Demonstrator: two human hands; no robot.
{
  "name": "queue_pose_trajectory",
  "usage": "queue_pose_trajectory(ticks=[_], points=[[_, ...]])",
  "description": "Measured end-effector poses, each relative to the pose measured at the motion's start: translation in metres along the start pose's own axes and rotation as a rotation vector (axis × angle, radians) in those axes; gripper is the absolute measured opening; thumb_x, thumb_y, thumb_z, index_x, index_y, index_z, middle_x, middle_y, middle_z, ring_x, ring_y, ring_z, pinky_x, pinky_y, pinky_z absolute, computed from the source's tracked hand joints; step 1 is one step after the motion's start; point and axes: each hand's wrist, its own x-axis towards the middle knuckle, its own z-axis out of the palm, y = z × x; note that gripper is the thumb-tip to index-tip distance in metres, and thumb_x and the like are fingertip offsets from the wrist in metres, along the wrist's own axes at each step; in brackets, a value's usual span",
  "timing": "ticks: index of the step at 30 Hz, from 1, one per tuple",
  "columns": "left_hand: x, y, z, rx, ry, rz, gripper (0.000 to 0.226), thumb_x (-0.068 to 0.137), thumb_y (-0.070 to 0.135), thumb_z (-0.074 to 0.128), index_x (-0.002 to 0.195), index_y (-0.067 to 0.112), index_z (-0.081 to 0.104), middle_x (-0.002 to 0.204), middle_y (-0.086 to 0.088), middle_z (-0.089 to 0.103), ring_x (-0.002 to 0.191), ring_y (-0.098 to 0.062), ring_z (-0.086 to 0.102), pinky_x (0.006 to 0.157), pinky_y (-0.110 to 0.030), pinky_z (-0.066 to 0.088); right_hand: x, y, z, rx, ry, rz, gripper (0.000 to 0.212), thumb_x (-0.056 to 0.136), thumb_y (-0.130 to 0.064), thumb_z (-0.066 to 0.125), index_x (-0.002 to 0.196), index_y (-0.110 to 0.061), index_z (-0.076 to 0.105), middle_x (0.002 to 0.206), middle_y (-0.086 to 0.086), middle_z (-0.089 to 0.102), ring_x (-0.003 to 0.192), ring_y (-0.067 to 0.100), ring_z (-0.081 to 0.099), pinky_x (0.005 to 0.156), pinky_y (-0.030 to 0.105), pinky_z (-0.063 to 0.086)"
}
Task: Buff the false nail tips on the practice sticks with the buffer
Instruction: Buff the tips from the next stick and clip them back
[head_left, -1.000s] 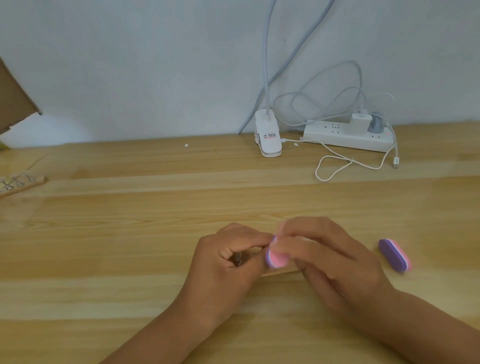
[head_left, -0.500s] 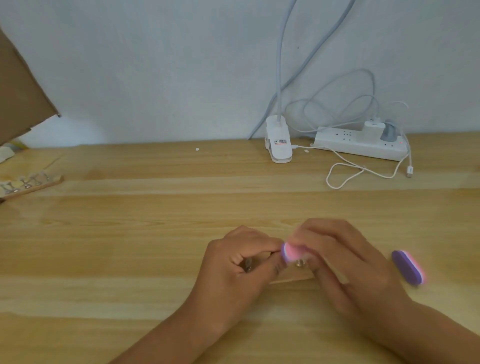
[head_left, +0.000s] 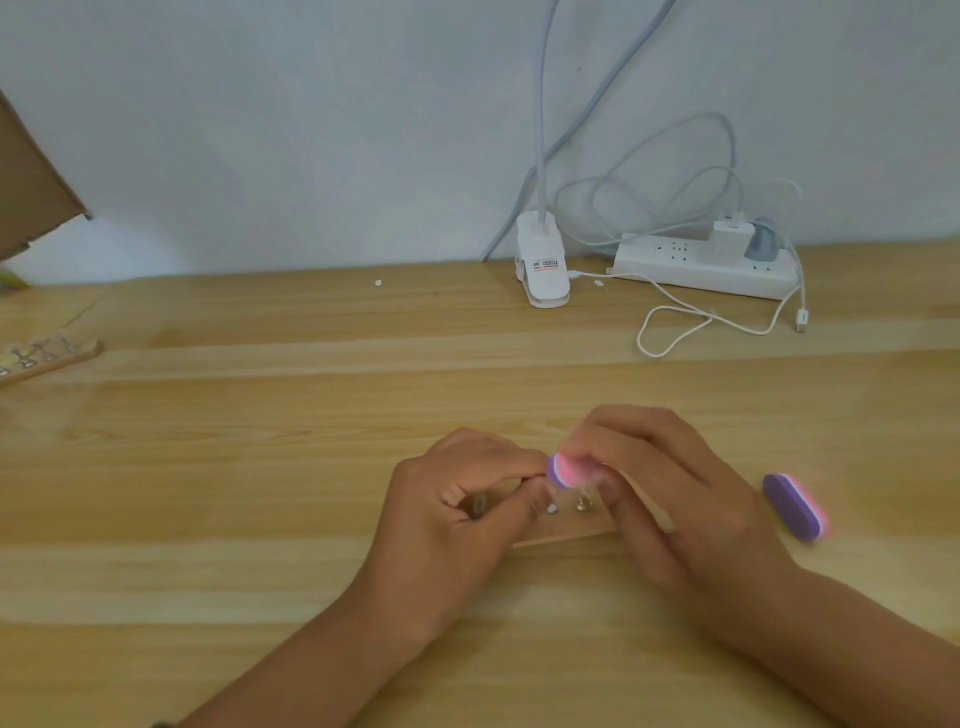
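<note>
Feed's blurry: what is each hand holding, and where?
Right hand grips the buffer by its right half; left hand pinches something at the stick, hidden.

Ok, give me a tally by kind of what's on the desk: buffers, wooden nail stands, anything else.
Buffers: 2 (held buffer in the right hand, spare buffer lying on the table)
Wooden stands: 2 (near stand under the left hand, far stand at the left edge)
Power strip: 1
Clip lamp: 1
Total: 6
</note>
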Motion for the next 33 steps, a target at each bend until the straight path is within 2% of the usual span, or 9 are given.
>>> queue_pose_trajectory(ticks=[3, 8, 11, 14, 18, 21, 24, 28, 33], points=[[0.001, 0.001, 0.000, 0.011, 0.009, 0.018, 0.014, 0.083, 0.028, 0.071, 0.083, 0.017, 0.079, 0.078, 0.009, 0.072, 0.082, -0.017, 0.065, 0.073, -0.033, 0.051, -0.003, -0.004, 0.001, -0.007, -0.040, -0.081, 0.036, 0.090, 0.011, 0.055, 0.117, -0.011, 0.065, 0.117, 0.006, 0.059, 0.108, 0.019, 0.059, 0.094, 0.025, 0.045], [-0.001, 0.001, -0.002, -0.038, 0.048, -0.013, 0.010, 0.082, 0.025, 0.072, 0.088, 0.019, 0.078, 0.082, 0.013, 0.073, 0.085, -0.015, 0.066, 0.072, -0.033, 0.053, 0.005, 0.013, -0.007, -0.085, 0.106, 0.190, 0.029, 0.088, 0.007, 0.058, 0.110, -0.007, 0.070, 0.110, 0.006, 0.060, 0.105, 0.016, 0.058, 0.097, 0.014, 0.039], [0.000, 0.001, -0.002, -0.044, 0.030, -0.082, 0.008, 0.084, 0.024, 0.071, 0.089, 0.024, 0.077, 0.084, 0.013, 0.073, 0.085, -0.012, 0.067, 0.069, -0.030, 0.053, 0.003, 0.004, -0.005, -0.011, 0.102, 0.100, 0.030, 0.091, 0.003, 0.060, 0.117, -0.011, 0.065, 0.111, 0.006, 0.059, 0.109, 0.012, 0.058, 0.098, 0.017, 0.041], [0.000, 0.001, -0.001, -0.044, -0.039, -0.097, 0.014, 0.085, 0.029, 0.068, 0.093, 0.023, 0.077, 0.085, 0.009, 0.073, 0.083, -0.017, 0.066, 0.067, -0.037, 0.051, -0.002, -0.001, 0.001, 0.040, 0.003, -0.034, 0.031, 0.093, 0.000, 0.057, 0.121, -0.013, 0.062, 0.116, 0.005, 0.057, 0.111, 0.014, 0.058, 0.097, 0.021, 0.043], [0.000, 0.000, -0.001, -0.086, 0.001, -0.137, 0.013, 0.085, 0.021, 0.067, 0.091, 0.024, 0.077, 0.084, 0.007, 0.073, 0.081, -0.009, 0.067, 0.067, -0.020, 0.051, -0.001, 0.001, 0.000, 0.020, 0.022, -0.009, 0.031, 0.092, 0.004, 0.058, 0.120, -0.011, 0.062, 0.115, 0.007, 0.059, 0.108, 0.018, 0.059, 0.093, 0.027, 0.047], [-0.001, 0.001, 0.000, -0.172, -0.025, -0.196, 0.014, 0.085, 0.018, 0.066, 0.092, 0.021, 0.078, 0.086, 0.005, 0.074, 0.081, -0.008, 0.068, 0.066, -0.025, 0.052, -0.002, -0.002, 0.001, 0.009, 0.002, -0.086, 0.029, 0.094, 0.007, 0.056, 0.116, -0.009, 0.065, 0.114, 0.009, 0.061, 0.108, 0.019, 0.060, 0.096, 0.025, 0.045], [-0.001, 0.002, 0.000, -0.194, -0.078, -0.195, 0.013, 0.089, 0.018, 0.065, 0.090, 0.017, 0.078, 0.082, 0.004, 0.075, 0.076, -0.009, 0.067, 0.065, -0.027, 0.051, 0.000, 0.001, -0.002, -0.003, 0.039, -0.007, 0.026, 0.094, 0.003, 0.055, 0.115, -0.007, 0.068, 0.113, 0.009, 0.061, 0.107, 0.017, 0.059, 0.094, 0.025, 0.046], [0.001, 0.005, -0.001, -0.233, -0.086, -0.181, 0.013, 0.089, 0.017, 0.065, 0.091, 0.018, 0.078, 0.081, 0.001, 0.075, 0.075, -0.003, 0.064, 0.067, -0.019, 0.049, -0.002, -0.003, 0.000, 0.031, 0.021, -0.050, 0.029, 0.093, 0.003, 0.057, 0.118, -0.010, 0.063, 0.117, 0.005, 0.059, 0.109, 0.016, 0.059, 0.096, 0.024, 0.045], [-0.001, 0.004, -0.001, -0.212, -0.095, -0.156, 0.011, 0.088, 0.021, 0.065, 0.084, 0.020, 0.075, 0.083, 0.003, 0.076, 0.081, -0.008, 0.070, 0.071, -0.021, 0.052, 0.005, 0.012, -0.005, -0.033, 0.117, 0.183, 0.028, 0.088, 0.007, 0.061, 0.111, -0.006, 0.068, 0.108, 0.004, 0.061, 0.108, 0.008, 0.057, 0.098, 0.015, 0.039]])
